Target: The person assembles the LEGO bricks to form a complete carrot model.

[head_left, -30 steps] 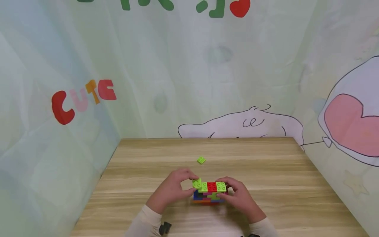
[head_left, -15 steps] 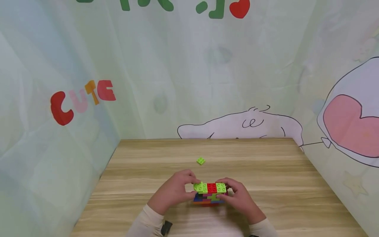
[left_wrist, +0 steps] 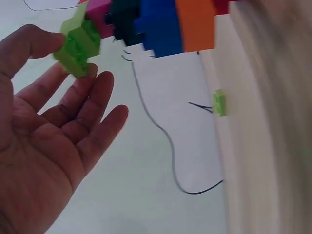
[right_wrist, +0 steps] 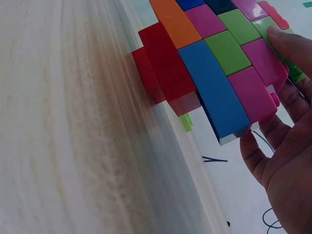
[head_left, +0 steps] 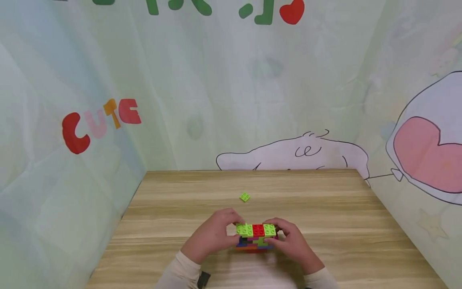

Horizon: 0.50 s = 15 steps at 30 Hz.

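A stack of coloured building bricks [head_left: 258, 230] stands on the table in the head view, its top row lime green and red. My left hand [head_left: 214, 236] pinches a lime-green brick [left_wrist: 78, 44] at the stack's left end, between thumb and fingers. That brick touches the top row; whether it is fully seated I cannot tell. On the right end, my right hand [head_left: 294, 243] grips the stack, thumb on the near side and fingers behind. Blue, pink, green and orange bricks [right_wrist: 222, 73] show on its near face in the right wrist view, above narrower red bricks [right_wrist: 170, 68] at the base.
One loose lime-green brick [head_left: 244, 197] lies on the wooden table [head_left: 173, 200] beyond the stack. A printed cloth backdrop [head_left: 195, 96] encloses the table's back and sides. Sleeves and dark wrist straps show at the front edge of the head view.
My left hand has lowered the lime-green brick and shifted it slightly right, into line with the top row. My right hand keeps its hold on the right end.
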Tool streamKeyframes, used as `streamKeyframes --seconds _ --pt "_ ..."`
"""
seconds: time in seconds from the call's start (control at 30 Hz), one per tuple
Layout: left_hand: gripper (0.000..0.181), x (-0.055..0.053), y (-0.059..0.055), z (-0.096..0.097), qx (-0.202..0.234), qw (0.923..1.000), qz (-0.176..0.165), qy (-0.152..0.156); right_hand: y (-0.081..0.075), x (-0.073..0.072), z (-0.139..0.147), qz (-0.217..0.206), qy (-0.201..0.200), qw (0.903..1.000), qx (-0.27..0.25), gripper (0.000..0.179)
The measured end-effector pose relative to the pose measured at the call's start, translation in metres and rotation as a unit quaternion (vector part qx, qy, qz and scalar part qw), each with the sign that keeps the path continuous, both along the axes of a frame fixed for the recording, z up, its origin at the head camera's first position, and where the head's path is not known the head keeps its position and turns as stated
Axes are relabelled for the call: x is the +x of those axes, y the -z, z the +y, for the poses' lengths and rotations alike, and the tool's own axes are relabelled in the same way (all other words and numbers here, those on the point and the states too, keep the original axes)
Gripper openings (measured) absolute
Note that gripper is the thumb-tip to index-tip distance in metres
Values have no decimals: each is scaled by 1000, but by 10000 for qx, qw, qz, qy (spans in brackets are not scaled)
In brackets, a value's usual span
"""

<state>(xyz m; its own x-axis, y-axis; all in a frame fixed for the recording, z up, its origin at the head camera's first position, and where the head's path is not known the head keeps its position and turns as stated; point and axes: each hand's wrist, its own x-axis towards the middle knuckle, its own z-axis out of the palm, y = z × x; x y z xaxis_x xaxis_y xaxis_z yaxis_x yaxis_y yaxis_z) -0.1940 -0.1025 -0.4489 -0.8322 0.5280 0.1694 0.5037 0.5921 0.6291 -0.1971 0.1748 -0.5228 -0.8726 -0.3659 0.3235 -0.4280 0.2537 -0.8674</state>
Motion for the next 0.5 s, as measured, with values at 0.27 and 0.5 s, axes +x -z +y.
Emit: streamKeyframes --seconds 0.27,0.5 --pt "57 -5 45 -8 587 9942 -901 48 2 -1 -1 -260 -80 9995 -145 30" --pt "24 -8 68 -10 1004 9900 -985 -87 10 -21 11 -450 151 9973 -557 42"
